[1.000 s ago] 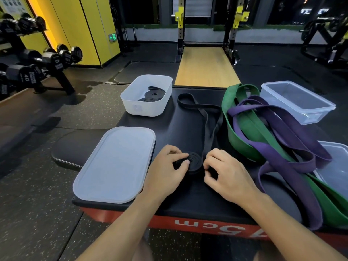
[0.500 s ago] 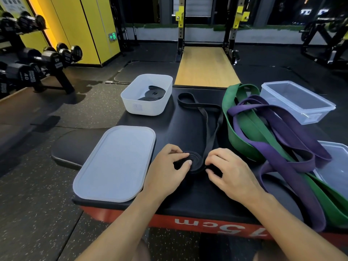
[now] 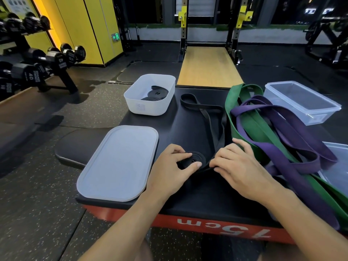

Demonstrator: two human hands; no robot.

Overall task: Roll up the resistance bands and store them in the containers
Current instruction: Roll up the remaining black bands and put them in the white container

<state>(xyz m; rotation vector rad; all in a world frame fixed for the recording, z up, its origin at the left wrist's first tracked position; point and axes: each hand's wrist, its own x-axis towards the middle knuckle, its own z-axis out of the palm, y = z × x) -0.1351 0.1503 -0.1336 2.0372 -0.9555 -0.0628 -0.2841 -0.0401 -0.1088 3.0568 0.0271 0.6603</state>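
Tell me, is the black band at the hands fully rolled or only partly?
Partly rolled. The left hand grips a flat coil; the right hand pinches the strap, and a loose loop lies unrolled beyond.

Before me stands a black-topped box (image 3: 178,130), its red side (image 3: 131,215) marked "75cm". A black pad (image 3: 79,146) pokes out at its left edge. On my left, dumbbells (image 3: 58,61) sit on a rack (image 3: 66,81) near a yellow wall (image 3: 90,29) with a green sign (image 3: 115,36). Ahead lies a wooden platform (image 3: 207,66) between uprights (image 3: 182,34) with yellow hooks. The floor (image 3: 37,194) is dark and speckled.
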